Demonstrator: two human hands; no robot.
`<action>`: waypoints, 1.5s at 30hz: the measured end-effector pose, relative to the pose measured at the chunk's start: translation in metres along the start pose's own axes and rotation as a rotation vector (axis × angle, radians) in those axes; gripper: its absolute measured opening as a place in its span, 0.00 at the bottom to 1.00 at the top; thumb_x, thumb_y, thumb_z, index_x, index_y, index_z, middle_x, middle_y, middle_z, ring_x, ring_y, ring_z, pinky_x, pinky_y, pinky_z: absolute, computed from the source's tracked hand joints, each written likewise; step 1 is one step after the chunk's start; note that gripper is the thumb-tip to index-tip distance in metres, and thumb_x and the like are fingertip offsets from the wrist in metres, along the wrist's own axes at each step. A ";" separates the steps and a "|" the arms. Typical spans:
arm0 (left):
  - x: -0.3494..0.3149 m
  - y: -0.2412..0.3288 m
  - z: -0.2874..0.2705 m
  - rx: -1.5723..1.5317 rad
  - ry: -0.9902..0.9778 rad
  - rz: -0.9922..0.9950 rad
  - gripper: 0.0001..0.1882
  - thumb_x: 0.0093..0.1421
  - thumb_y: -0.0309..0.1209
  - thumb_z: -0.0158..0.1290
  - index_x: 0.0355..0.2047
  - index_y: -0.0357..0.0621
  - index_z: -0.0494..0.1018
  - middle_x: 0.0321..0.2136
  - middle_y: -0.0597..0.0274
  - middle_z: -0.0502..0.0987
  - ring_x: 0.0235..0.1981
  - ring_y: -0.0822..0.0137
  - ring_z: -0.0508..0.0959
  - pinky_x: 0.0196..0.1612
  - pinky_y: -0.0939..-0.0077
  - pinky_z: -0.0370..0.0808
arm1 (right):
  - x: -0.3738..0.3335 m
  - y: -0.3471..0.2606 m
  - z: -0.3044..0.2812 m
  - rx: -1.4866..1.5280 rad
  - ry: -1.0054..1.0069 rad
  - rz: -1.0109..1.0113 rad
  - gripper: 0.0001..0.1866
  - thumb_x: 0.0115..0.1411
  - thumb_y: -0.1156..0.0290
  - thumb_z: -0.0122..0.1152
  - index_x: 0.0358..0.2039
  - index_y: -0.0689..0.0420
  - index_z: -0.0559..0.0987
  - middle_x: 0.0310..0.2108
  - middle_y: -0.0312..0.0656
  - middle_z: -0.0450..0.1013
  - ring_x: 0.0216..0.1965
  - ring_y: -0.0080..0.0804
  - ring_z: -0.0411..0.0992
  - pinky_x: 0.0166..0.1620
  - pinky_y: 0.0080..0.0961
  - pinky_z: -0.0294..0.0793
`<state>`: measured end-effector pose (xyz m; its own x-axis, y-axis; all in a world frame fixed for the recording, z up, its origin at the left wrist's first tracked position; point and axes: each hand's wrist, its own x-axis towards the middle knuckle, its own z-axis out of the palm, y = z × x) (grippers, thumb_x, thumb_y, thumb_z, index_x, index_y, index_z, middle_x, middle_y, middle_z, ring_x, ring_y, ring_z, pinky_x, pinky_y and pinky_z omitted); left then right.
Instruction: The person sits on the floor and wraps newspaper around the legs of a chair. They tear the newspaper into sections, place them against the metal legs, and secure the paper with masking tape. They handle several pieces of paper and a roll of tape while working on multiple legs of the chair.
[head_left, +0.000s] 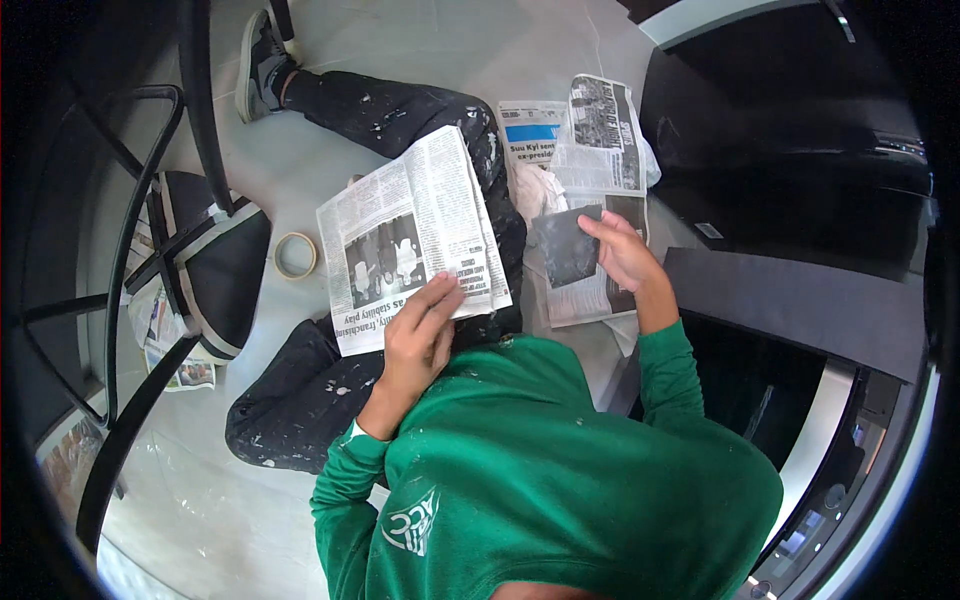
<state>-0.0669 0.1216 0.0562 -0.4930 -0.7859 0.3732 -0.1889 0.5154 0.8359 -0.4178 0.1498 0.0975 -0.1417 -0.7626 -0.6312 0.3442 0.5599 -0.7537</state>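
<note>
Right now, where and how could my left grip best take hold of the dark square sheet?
Probably by the free left edge of the dark square sheet, coming from the left and pinching across its two faces. The sheet looks thin, and the right grip pinches it at the right side, leaving that left edge uncovered.

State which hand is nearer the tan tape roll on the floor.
Left. The left hand, on the folded newspaper, is right of the tape roll; the right hand, holding a dark sheet, is farther right.
</note>
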 end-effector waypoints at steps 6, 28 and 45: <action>0.012 -0.006 -0.021 -0.258 0.448 -0.273 0.12 0.66 0.16 0.48 0.47 0.32 0.78 0.49 0.47 0.81 0.51 0.59 0.81 0.58 0.69 0.73 | 0.092 0.078 -0.056 -0.004 0.128 0.011 0.23 0.66 0.63 0.66 0.57 0.59 0.74 0.54 0.42 0.75 0.56 0.34 0.72 0.58 0.37 0.70; 0.020 0.027 -0.044 -0.265 0.468 -0.161 0.18 0.55 0.09 0.49 0.45 0.32 0.79 0.47 0.44 0.82 0.53 0.50 0.81 0.59 0.62 0.75 | 0.124 -0.069 0.134 -0.966 0.049 -0.852 0.11 0.61 0.83 0.58 0.42 0.62 0.86 0.32 0.39 0.81 0.34 0.29 0.78 0.41 0.23 0.76; 0.008 -0.152 -0.047 0.162 0.506 -0.557 0.36 0.61 0.40 0.65 0.63 0.31 0.66 0.55 0.41 0.75 0.58 0.52 0.75 0.61 0.62 0.70 | 0.145 -0.053 0.078 -0.216 -0.144 -0.337 0.16 0.67 0.69 0.61 0.50 0.64 0.79 0.41 0.44 0.81 0.38 0.26 0.79 0.43 0.25 0.79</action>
<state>-0.0022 0.0205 -0.0489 0.1532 -0.9845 0.0855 -0.4365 0.0102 0.8996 -0.3837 -0.0155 0.0605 -0.0768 -0.9436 -0.3222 0.0960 0.3147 -0.9443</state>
